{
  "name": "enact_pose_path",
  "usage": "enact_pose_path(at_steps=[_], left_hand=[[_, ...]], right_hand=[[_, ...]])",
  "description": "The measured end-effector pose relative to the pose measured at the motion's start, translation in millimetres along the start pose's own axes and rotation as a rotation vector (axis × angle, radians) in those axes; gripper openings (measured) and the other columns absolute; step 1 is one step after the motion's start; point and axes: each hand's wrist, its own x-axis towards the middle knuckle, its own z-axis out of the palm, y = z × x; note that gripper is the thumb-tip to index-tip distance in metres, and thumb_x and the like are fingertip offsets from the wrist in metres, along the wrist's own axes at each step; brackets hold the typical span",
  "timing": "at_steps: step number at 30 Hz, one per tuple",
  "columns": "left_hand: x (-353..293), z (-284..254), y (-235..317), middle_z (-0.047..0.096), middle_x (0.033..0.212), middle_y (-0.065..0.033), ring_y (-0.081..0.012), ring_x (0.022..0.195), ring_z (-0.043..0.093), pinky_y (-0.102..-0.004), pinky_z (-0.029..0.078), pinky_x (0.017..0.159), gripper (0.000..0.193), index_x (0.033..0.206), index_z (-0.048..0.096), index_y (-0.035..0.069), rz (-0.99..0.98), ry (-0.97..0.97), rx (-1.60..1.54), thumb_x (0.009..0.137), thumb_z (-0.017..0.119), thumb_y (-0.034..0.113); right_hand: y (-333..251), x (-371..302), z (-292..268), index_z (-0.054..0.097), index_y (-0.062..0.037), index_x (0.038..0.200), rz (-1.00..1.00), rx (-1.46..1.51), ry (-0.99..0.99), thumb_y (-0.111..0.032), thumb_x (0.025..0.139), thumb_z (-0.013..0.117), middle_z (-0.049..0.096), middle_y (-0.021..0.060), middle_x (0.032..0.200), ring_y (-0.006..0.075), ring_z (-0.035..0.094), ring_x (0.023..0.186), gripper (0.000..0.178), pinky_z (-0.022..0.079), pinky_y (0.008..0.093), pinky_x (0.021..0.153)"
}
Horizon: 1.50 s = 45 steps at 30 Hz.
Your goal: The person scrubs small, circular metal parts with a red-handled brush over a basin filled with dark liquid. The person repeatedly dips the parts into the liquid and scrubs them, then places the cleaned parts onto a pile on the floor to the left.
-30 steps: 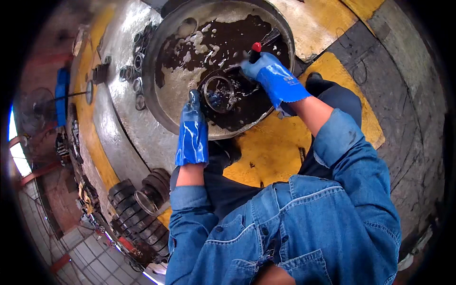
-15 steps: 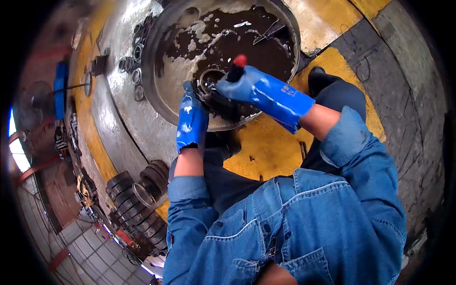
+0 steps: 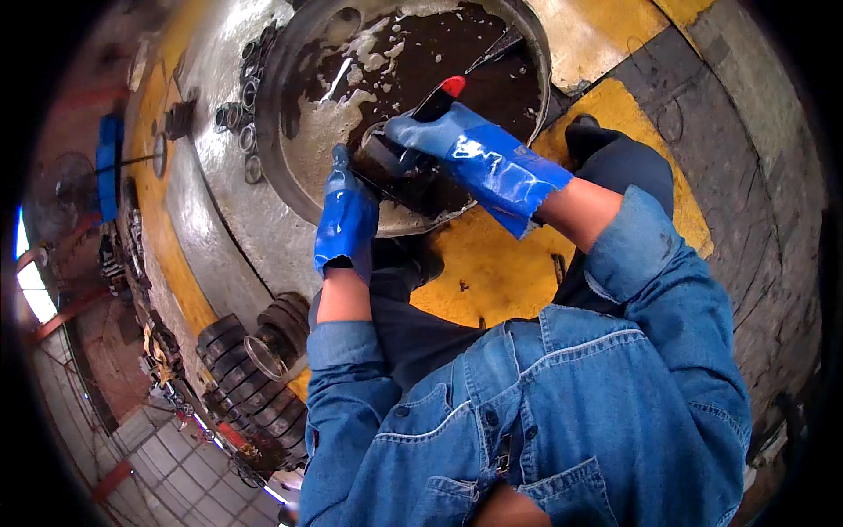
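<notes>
Both my hands wear wet blue rubber gloves and are over a wide round metal basin (image 3: 274, 140) of dark, foamy liquid. My left hand (image 3: 347, 211) steadies a dark, hollow cylindrical part (image 3: 385, 160), its fingers along the left side. My right hand (image 3: 479, 158) is closed round a black tool with a red end (image 3: 439, 98), which sticks up past the thumb side. The tool's other end is hidden by the glove and the part, so its kind cannot be told. The part is tilted just above the liquid near the basin's close side.
Several small metal rings (image 3: 248, 139) lie on the metal sheet left of the basin. Rows of dark, thick rings (image 3: 237, 364) stand at lower left. A thin dark piece (image 3: 496, 48) juts into the basin at far right. Yellow floor plate (image 3: 474, 272) lies between my legs.
The cylindrical part has tilted, its round opening now less visible. My right hand has shifted slightly left and up, and the tool's red end leans further right. My left hand moved slightly left.
</notes>
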Motion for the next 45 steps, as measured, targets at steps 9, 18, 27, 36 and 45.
enact_pose_path(at_steps=[9, 18, 27, 36, 45], left_hand=[[11.8, -35.7, -6.8, 0.067, 0.135, -0.018, -0.0322, 0.12, 0.066, -0.0443, 0.054, 0.104, 0.052, 0.144, 0.054, 0.001, 0.43, -0.195, 0.753, 0.115, 0.033, 0.038], [14.0, -34.5, 3.1, 0.067, 0.133, -0.0227, -0.0386, 0.118, 0.066, -0.0517, 0.055, 0.104, 0.059, 0.142, 0.056, -0.001, 0.223, -0.034, 0.235, 0.113, 0.033, 0.046], [-4.6, -26.5, 17.0, 0.07, 0.124, -0.0237, -0.0355, 0.111, 0.07, -0.0472, 0.059, 0.098, 0.059, 0.137, 0.056, -0.005, 0.257, -0.056, 0.477, 0.113, 0.037, 0.045], [13.9, -27.7, 7.9, 0.07, 0.118, -0.0253, -0.0402, 0.103, 0.07, -0.0523, 0.059, 0.093, 0.065, 0.135, 0.058, -0.008, 0.118, -0.038, 0.299, 0.11, 0.042, 0.05], [0.8, -25.1, 15.7, 0.073, 0.113, -0.02, -0.0294, 0.096, 0.071, -0.0414, 0.059, 0.088, 0.062, 0.128, 0.065, -0.006, 0.272, -0.005, 0.293, 0.11, 0.045, 0.05]], right_hand=[[21.0, -6.2, -27.4, 0.074, -0.0041, 0.083, 0.187, -0.696, 0.084, -0.036, 0.089, 0.065, 0.067, 0.0073, 0.07, 0.0159, 0.062, 0.067, 0.034, 0.051, 0.0341, 0.067], [24.9, 2.8, -29.4, 0.076, -0.0056, 0.1, 0.024, -0.373, -0.081, -0.035, 0.093, 0.07, 0.071, 0.0075, 0.081, 0.0145, 0.065, 0.075, 0.031, 0.053, 0.0347, 0.072], [23.5, 37.2, -56.0, 0.076, -0.0016, 0.103, 0.156, -0.44, 0.391, -0.035, 0.089, 0.077, 0.075, 0.0066, 0.089, 0.0141, 0.07, 0.082, 0.036, 0.057, 0.0327, 0.079], [1.8, 40.0, -45.7, 0.076, -0.0038, 0.105, -0.13, -0.065, 0.166, -0.032, 0.098, 0.069, 0.071, 0.0014, 0.089, 0.0095, 0.062, 0.083, 0.029, 0.05, 0.029, 0.076], [25.4, 24.0, -53.9, 0.074, -0.0049, 0.093, 0.234, -0.578, 0.196, -0.034, 0.09, 0.072, 0.07, 0.0038, 0.082, 0.0112, 0.062, 0.078, 0.03, 0.051, 0.0322, 0.074]])
